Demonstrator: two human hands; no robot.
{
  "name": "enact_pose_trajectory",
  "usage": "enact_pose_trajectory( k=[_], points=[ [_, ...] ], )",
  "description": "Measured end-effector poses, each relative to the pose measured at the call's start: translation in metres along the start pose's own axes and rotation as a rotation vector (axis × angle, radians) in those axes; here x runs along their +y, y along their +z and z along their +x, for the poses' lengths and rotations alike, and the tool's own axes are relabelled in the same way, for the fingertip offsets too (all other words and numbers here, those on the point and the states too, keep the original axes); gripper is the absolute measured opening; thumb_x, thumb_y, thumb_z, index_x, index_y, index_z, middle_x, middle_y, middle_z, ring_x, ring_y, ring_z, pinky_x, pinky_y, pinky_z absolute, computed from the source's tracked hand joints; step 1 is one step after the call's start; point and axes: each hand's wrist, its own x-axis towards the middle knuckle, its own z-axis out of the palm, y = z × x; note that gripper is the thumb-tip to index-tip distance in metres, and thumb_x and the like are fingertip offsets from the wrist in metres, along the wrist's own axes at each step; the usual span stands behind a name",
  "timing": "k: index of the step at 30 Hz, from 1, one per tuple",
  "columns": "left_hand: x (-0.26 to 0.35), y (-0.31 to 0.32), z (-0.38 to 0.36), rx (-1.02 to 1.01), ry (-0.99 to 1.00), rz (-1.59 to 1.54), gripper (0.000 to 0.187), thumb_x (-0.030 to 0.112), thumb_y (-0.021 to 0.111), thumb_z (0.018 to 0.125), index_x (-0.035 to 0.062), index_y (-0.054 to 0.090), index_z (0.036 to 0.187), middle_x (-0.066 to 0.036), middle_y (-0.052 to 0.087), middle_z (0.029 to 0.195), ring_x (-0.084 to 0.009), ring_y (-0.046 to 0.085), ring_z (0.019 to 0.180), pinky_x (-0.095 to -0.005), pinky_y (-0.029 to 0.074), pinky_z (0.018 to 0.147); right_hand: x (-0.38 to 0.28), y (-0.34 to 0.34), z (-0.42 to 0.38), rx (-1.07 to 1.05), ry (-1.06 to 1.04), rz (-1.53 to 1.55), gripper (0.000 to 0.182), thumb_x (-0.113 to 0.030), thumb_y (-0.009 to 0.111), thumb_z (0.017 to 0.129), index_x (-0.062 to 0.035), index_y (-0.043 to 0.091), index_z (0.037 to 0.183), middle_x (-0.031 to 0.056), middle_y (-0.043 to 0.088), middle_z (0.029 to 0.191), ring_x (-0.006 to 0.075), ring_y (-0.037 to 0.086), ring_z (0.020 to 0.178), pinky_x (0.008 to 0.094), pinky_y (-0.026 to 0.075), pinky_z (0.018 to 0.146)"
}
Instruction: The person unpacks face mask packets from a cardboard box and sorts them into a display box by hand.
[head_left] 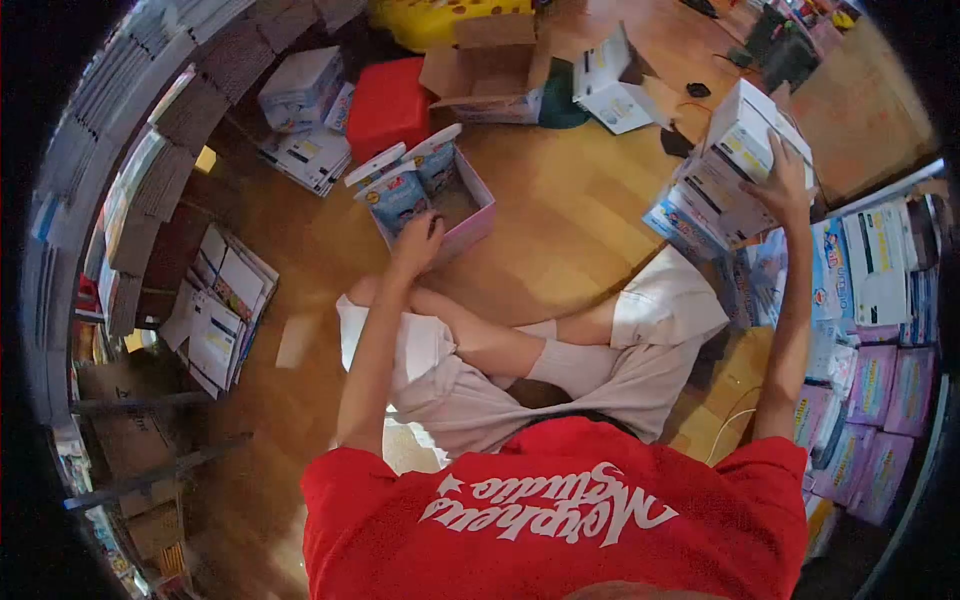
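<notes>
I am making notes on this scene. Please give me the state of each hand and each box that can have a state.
left hand: fingers on the near rim of the pink box, grip unclear
right hand: laid flat on the stack of white boxes
pink box: open, flaps up
stack of white boxes: closed, piled, leaning
cardboard box: open, flaps spread
red box: closed, on the floor
</notes>
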Motion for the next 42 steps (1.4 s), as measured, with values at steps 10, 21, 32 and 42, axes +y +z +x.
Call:
enact_pose_trajectory(
  k=[10, 21, 32, 42],
  points=[
    [0.015, -0.008, -0.006, 0.099, 0.136, 0.01, 0.022, 0.014, 0.049, 0.09, 0.0007, 0.062, 0.103, -0.019, 0.064, 0.1, -0.0361, 0.06, 0.094, -0.0397, 0.046, 0.082, 0.02, 0.004, -0.009, -0.012, 0.165, 0.17, 0.061, -0.028, 0.08, 0.064, -0.0099, 0.058, 0.118, 0.0106, 0.06, 0.119, 0.0283, 0.052, 0.116, 0.0517, 0.033, 0.098],
    [0.016, -0.007, -0.01, 0.139, 0.129, 0.051, 0.022, 0.013, 0.05, 0.09, 0.001, 0.062, 0.102, -0.019, 0.064, 0.098, -0.0359, 0.06, 0.093, -0.0402, 0.046, 0.082, 0.016, -0.028, 0.007, -0.053, 0.083, 0.25, 0.072, -0.039, 0.076, 0.066, -0.003, 0.053, 0.124, 0.017, 0.054, 0.125, 0.0327, 0.05, 0.116, 0.039, 0.037, 0.1],
    [0.01, -0.006, -0.006, 0.115, 0.138, -0.039, 0.024, 0.016, 0.05, 0.09, 0.0021, 0.062, 0.106, -0.021, 0.064, 0.1, -0.0363, 0.061, 0.094, -0.0402, 0.046, 0.084, 0.02, -0.021, 0.042, -0.326, 0.054, 0.325, 0.088, -0.036, 0.081, 0.057, 0.0013, 0.045, 0.129, 0.0197, 0.044, 0.12, 0.0361, 0.044, 0.116, 0.0381, 0.036, 0.101],
    [0.028, -0.012, -0.006, 0.162, 0.134, -0.168, 0.026, 0.01, 0.053, 0.089, 0.0021, 0.058, 0.113, -0.019, 0.065, 0.096, -0.0298, 0.063, 0.09, -0.0374, 0.048, 0.08, -0.113, -0.091, 0.008, -0.054, -0.308, 0.373, 0.082, -0.024, 0.081, 0.057, -0.0022, 0.044, 0.128, 0.0189, 0.041, 0.123, 0.0368, 0.041, 0.116, 0.0442, 0.028, 0.107]
  ],
)
